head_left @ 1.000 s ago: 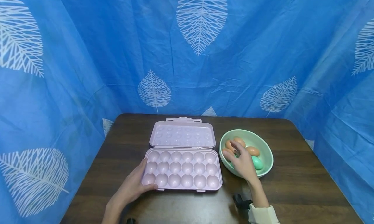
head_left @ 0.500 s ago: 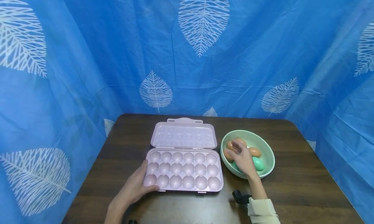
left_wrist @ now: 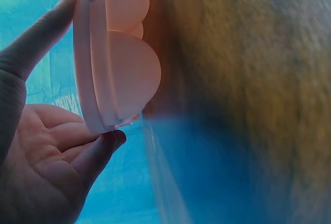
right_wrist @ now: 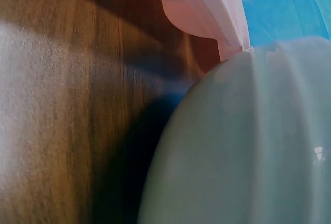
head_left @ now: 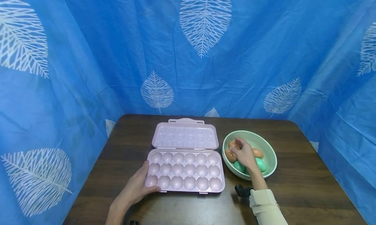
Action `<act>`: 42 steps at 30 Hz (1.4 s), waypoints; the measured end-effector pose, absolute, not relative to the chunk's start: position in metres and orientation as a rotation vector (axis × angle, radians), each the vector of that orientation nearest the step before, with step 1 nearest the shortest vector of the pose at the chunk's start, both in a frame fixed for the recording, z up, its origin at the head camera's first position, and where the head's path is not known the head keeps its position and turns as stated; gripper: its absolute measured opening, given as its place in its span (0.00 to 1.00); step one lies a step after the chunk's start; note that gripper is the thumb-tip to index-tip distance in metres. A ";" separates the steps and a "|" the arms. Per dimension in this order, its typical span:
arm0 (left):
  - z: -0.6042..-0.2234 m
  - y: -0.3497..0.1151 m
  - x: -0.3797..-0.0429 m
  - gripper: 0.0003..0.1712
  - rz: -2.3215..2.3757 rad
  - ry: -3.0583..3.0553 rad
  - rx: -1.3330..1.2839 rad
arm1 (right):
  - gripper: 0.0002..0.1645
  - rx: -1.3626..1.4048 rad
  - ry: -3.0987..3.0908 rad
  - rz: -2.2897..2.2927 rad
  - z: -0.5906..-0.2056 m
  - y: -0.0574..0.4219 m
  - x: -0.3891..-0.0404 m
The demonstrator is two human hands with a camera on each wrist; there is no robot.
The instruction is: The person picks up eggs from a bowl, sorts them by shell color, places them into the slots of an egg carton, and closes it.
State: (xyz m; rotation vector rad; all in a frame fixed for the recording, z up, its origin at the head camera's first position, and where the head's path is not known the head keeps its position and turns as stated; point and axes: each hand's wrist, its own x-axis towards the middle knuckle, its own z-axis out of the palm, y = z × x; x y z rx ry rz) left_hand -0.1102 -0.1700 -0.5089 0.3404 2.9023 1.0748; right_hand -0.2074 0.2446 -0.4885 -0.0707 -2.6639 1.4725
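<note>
green bowl (head_left: 259, 142) (right grip (head_left: 246, 155) inside rim (head_left: 242, 131)) leaves carton (head_left: 190, 169) little room.

The head view is evenly bright and fairly sharp, with pale glare on the tabletop (head_left: 185, 210) at bottom centre. In the left wrist view, the left hand (left_wrist: 46, 157) is dim against bright cloth (left_wrist: 126, 182), and the wood smears at right. In the right wrist view, the bowl (right_wrist: 212, 151) throws a dark, soft-edged shadow at lower centre.
</note>
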 end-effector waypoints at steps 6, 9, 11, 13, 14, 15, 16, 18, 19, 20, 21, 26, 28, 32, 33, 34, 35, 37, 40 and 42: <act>-0.508 -0.171 -0.109 0.66 1.048 2.915 0.339 | 0.35 -0.070 -2.746 1.363 -0.487 0.242 -0.212; -0.508 -0.171 -0.109 0.66 1.061 2.907 0.330 | 0.35 -0.038 -2.766 1.280 -0.489 0.242 -0.212; -0.508 -0.170 -0.109 0.66 1.068 2.904 0.327 | 0.34 -0.013 -2.776 1.224 -0.492 0.241 -0.212; -0.508 -0.170 -0.109 0.67 1.069 2.902 0.329 | 0.33 0.003 -2.788 1.172 -0.496 0.242 -0.212; -0.508 -0.170 -0.109 0.67 1.069 2.903 0.329 | 0.32 0.007 -2.794 1.152 -0.497 0.242 -0.212; -0.508 -0.169 -0.109 0.66 1.065 2.906 0.330 | 0.31 0.006 -2.797 1.144 -0.499 0.242 -0.212; -0.508 -0.169 -0.109 0.66 1.059 2.908 0.331 | 0.31 0.005 -2.797 1.137 -0.500 0.242 -0.212; -0.508 -0.169 -0.110 0.66 1.049 2.912 0.330 | 0.30 0.002 -2.797 1.122 -0.502 0.243 -0.212; -0.508 -0.169 -0.110 0.66 1.046 2.912 0.329 | 0.30 -0.002 -2.796 1.121 -0.502 0.243 -0.213; -0.508 -0.169 -0.110 0.66 1.045 2.912 0.327 | 0.29 -0.006 -2.795 1.118 -0.503 0.243 -0.213; -0.508 -0.169 -0.110 0.66 1.043 2.912 0.327 | 0.29 -0.011 -2.795 1.116 -0.503 0.243 -0.214; -0.508 -0.169 -0.110 0.67 1.071 2.903 0.329 | 0.27 -0.047 -2.806 1.081 -0.505 0.241 -0.217; -0.508 -0.169 -0.110 0.67 1.077 2.899 0.329 | 0.26 -0.063 -2.812 1.066 -0.504 0.241 -0.218; -0.507 -0.170 -0.111 0.67 1.074 2.888 0.316 | 0.25 -0.073 -2.806 1.055 -0.504 0.241 -0.217; -0.507 -0.170 -0.111 0.67 1.072 2.887 0.317 | 0.25 -0.076 -2.800 1.059 -0.504 0.241 -0.217; -0.507 -0.170 -0.111 0.67 1.072 2.885 0.318 | 0.25 -0.081 -2.794 1.066 -0.504 0.241 -0.217; -0.507 -0.170 -0.111 0.67 1.073 2.883 0.317 | 0.25 -0.089 -2.789 1.076 -0.505 0.241 -0.217; -0.507 -0.170 -0.111 0.67 1.075 2.884 0.318 | 0.25 -0.120 -2.788 1.094 -0.504 0.242 -0.217; -0.506 -0.170 -0.111 0.67 1.075 2.884 0.312 | 0.26 -0.174 -2.776 1.124 -0.503 0.242 -0.215; -0.506 -0.169 -0.111 0.67 1.076 2.886 0.310 | 0.26 -0.199 -2.762 1.122 -0.501 0.242 -0.213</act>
